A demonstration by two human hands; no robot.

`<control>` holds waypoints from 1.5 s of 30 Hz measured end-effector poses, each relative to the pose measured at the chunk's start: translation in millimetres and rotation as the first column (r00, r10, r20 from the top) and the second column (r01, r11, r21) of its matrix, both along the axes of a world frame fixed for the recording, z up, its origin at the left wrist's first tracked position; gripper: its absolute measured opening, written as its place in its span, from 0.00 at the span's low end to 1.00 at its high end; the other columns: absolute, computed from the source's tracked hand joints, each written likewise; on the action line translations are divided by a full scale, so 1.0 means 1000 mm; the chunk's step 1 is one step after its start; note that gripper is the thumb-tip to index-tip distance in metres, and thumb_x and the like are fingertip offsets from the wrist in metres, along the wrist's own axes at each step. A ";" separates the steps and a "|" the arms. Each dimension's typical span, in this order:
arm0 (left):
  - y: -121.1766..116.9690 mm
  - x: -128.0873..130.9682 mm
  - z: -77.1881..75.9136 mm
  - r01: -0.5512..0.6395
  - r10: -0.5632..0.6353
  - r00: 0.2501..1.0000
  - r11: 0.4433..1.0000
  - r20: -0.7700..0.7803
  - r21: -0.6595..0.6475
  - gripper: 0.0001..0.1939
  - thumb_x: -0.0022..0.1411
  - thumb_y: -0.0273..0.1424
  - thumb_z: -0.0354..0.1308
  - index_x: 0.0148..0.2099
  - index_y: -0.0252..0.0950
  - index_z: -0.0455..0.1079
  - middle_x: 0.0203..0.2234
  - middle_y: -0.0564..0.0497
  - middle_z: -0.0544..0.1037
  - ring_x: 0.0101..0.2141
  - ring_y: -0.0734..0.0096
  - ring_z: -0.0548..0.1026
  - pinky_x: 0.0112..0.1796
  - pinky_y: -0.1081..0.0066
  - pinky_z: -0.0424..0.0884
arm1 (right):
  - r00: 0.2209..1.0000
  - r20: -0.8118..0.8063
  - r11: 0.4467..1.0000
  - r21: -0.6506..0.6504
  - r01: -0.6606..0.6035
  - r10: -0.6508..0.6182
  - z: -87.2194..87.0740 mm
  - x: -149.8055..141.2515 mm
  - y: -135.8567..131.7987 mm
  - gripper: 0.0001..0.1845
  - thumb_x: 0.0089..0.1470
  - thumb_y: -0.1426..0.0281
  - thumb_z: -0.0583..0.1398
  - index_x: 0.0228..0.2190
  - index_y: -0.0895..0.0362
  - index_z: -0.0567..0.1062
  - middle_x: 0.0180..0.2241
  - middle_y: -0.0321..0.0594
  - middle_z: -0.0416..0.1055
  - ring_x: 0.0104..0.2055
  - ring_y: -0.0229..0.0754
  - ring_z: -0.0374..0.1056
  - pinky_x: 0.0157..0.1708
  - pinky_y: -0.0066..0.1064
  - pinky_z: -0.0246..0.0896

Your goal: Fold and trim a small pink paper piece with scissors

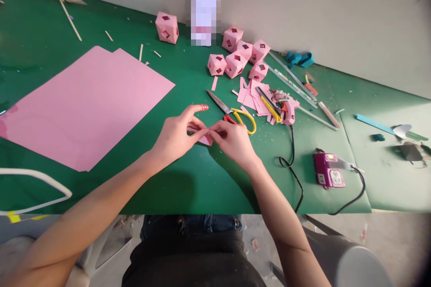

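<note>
Both my hands meet over the green table [188, 179] and pinch a small folded pink paper piece [204, 138]. My left hand [177, 134] holds its left side, the index finger arched up. My right hand [233, 141] pinches the right side with closed fingertips. Just beyond my right hand lie scissors [232, 114] with yellow and red handles. A large pink paper sheet [84, 103] lies flat to the left of my hands.
Several pink paper cubes [237, 56] with square holes cluster at the back, one more [166, 27] apart. Pink scraps, a yellow cutter [269, 105] and a pink glue gun [288, 110] lie right of the scissors. A purple socket [328, 170] with cable sits near the front edge.
</note>
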State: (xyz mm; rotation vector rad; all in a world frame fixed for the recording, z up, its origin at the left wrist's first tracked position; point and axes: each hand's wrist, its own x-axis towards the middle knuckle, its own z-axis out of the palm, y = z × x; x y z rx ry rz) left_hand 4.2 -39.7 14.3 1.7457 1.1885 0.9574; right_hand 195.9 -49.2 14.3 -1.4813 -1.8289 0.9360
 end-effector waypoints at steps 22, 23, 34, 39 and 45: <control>0.001 -0.001 0.001 -0.178 0.175 0.984 0.981 0.034 0.082 0.23 0.64 0.31 0.67 0.60 0.40 0.70 0.33 0.54 0.85 0.38 0.67 0.86 0.43 0.69 0.84 | 0.909 -0.413 0.982 -0.187 -0.031 -0.050 0.000 0.004 0.005 0.23 0.63 0.48 0.62 0.40 0.53 0.85 0.38 0.42 0.83 0.41 0.44 0.80 0.37 0.33 0.78; 0.001 -0.001 0.000 -0.205 0.201 0.978 0.976 0.057 0.079 0.23 0.64 0.31 0.68 0.59 0.40 0.69 0.33 0.54 0.84 0.38 0.67 0.86 0.43 0.69 0.84 | 0.876 -0.477 0.968 -0.244 -0.058 -0.068 0.001 0.006 0.007 0.24 0.62 0.46 0.63 0.43 0.53 0.85 0.42 0.42 0.84 0.43 0.45 0.80 0.38 0.34 0.79; -0.005 0.006 -0.002 -0.229 0.211 0.970 0.961 0.119 0.158 0.20 0.64 0.28 0.66 0.57 0.38 0.69 0.35 0.54 0.85 0.38 0.69 0.86 0.42 0.71 0.84 | 0.796 -0.584 0.936 -0.346 -0.068 -0.159 -0.005 -0.005 0.009 0.23 0.47 0.52 0.75 0.38 0.55 0.83 0.36 0.40 0.84 0.39 0.42 0.81 0.36 0.32 0.78; -0.009 0.010 -0.001 -0.179 0.162 0.980 0.971 0.113 0.156 0.20 0.65 0.28 0.65 0.59 0.37 0.69 0.39 0.51 0.87 0.40 0.67 0.87 0.43 0.71 0.85 | 0.836 -0.510 0.956 -0.288 0.055 -0.202 -0.011 -0.008 0.008 0.23 0.46 0.51 0.74 0.32 0.56 0.80 0.30 0.39 0.81 0.32 0.41 0.78 0.35 0.34 0.76; -0.008 0.008 -0.003 -0.092 0.098 0.995 0.974 -0.019 0.207 0.19 0.66 0.28 0.64 0.58 0.39 0.71 0.36 0.53 0.87 0.38 0.68 0.87 0.44 0.70 0.85 | 0.908 -0.370 0.970 -0.208 0.125 -0.197 -0.014 -0.009 0.005 0.17 0.50 0.55 0.72 0.29 0.55 0.80 0.30 0.40 0.82 0.31 0.43 0.78 0.34 0.34 0.74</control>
